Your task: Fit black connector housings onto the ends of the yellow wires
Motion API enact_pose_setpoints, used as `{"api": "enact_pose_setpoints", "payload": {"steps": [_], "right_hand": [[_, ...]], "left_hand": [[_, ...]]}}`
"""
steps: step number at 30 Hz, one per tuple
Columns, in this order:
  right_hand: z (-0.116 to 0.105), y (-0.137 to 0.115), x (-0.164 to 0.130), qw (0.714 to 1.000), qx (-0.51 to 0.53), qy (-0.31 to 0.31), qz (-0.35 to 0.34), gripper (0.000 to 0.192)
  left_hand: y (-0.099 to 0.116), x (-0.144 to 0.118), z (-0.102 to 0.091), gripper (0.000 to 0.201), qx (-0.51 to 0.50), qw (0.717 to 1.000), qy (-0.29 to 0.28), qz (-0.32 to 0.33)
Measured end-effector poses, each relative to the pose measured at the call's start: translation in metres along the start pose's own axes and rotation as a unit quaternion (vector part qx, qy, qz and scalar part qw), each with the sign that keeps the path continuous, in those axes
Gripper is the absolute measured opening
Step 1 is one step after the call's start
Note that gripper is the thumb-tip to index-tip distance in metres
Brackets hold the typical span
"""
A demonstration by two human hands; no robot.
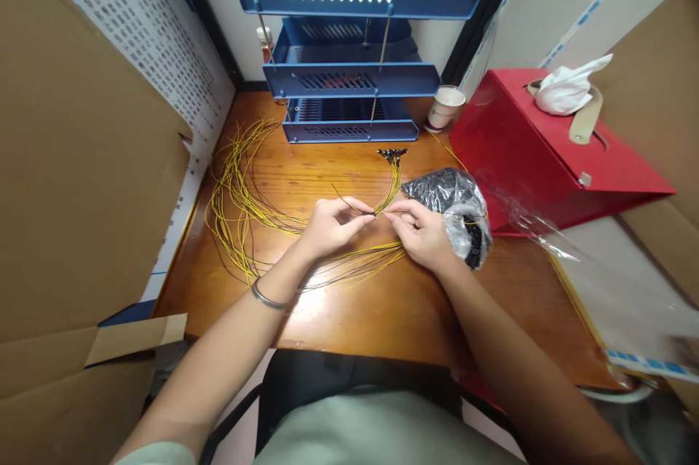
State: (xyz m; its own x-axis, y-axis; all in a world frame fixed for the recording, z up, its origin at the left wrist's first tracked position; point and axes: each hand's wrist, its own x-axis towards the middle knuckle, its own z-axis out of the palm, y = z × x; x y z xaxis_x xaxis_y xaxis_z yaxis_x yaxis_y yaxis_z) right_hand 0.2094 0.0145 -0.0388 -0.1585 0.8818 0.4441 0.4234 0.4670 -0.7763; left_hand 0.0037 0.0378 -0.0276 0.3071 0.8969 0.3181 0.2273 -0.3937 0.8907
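My left hand (332, 226) is closed in a pinch, with a small dark piece (370, 214) at its fingertips; it is too small to make out its kind. A thin wire end sticks up behind those fingers. My right hand (419, 231) is closed too, its thumb and forefinger pinching a thin yellow wire. Between and behind the hands, a bundle of yellow and black wires (229, 196) loops over the table to the left. Small black connectors (392, 155) tip the wires beyond the hands. Right beside my right hand lies a clear plastic bag (451, 196) of black parts.
A blue tiered desk tray (349, 132) stands at the back of the wooden table (349, 319). Near it are a paper cup (445, 108) and a small bottle (265, 43). A red box (524, 152) with tissue sits at right. Cardboard (81, 159) rises on the left.
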Motion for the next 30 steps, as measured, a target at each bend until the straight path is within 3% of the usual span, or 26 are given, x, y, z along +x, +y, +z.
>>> {"api": "enact_pose_setpoints", "payload": {"steps": [7, 13, 30], "right_hand": [[0.003, 0.0, -0.002, 0.999, -0.003, -0.029, -0.028, 0.01], [-0.008, 0.0, 0.002, 0.996, -0.054, -0.01, -0.064, 0.007], [-0.009, -0.003, 0.002, 0.995, -0.077, -0.02, -0.067, 0.012]], "left_hand": [[0.004, -0.004, 0.0, 0.017, 0.009, 1.0, -0.019, 0.017], [0.005, -0.004, 0.0, 0.019, 0.013, 1.0, -0.02, 0.011], [0.006, -0.002, 0.0, 0.019, 0.019, 0.999, -0.028, 0.016]]}}
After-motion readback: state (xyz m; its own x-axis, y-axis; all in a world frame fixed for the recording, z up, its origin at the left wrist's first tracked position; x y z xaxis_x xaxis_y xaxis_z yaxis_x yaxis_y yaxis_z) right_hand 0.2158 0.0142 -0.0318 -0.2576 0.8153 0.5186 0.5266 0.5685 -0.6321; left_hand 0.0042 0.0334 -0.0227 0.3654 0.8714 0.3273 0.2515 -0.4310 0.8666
